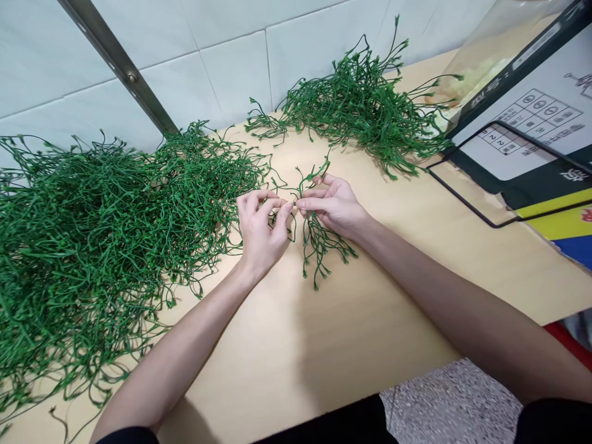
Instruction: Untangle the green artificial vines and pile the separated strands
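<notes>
Near the middle of the table, my right hand (333, 205) pinches a small bunch of green plastic stems (319, 246), whose branching ends hang below the fingers and stick up above them. My left hand (264, 225) is just left of it, thumb and index finger pinched at the joint of the stems; the small piece between its fingertips is hard to make out. A large tangled heap of green stems (106, 240) lies to the left of my left hand. Beyond my right hand, a smaller heap of green stems (365, 111) rests close to the wall.
A tiled wall (231, 74) runs behind the table (361, 333), with a metal upright (124, 68) against it. At the right stand a printed box (527, 117), a black wire frame (476, 200) and a clear plastic bag (490, 43).
</notes>
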### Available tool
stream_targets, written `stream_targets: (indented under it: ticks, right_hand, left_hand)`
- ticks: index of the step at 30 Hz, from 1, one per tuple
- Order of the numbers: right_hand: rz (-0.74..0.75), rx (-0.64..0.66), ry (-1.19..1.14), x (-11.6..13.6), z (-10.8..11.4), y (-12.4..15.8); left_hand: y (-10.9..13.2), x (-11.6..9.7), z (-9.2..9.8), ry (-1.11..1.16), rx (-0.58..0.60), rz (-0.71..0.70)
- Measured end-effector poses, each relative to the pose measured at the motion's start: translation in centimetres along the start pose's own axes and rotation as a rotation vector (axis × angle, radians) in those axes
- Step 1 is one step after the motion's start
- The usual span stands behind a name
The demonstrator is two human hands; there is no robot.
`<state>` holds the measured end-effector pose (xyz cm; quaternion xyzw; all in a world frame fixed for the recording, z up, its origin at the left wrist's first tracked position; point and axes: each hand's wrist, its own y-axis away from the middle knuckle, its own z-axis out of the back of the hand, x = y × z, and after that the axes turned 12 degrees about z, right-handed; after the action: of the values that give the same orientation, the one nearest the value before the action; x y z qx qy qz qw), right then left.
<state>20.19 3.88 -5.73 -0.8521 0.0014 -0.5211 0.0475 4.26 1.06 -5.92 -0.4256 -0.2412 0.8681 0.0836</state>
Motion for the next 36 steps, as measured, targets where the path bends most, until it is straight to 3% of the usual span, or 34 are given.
stream_targets:
  ticks: [12,26,29,34,36]
  right_hand:
    - [0.064,-0.052,0.03,-0.34,-0.43,0.26]
    - [0.096,-0.076,0.033,-0.62,-0.22,0.16]
    - [0.094,-0.095,0.001,-0.62,-0.21,0.01]
    - [0.102,-0.072,-0.031,-0.6,0.01,-0.11]
    - [0.096,-0.064,-0.024,-0.54,0.05,-0.08]
  left_hand:
    - [0.09,-0.17,-0.03,-0.03,0.019,0.04]
    - [-0.21,-0.33,0.1,0.125,0.115,-0.119]
    - [-0.16,-0.29,0.1,0.103,0.071,-0.094]
    - [-0.28,0.2,0.02,0.023,-0.111,0.075]
    - [-0.29,0.13,0.12,0.035,-0.112,0.07]
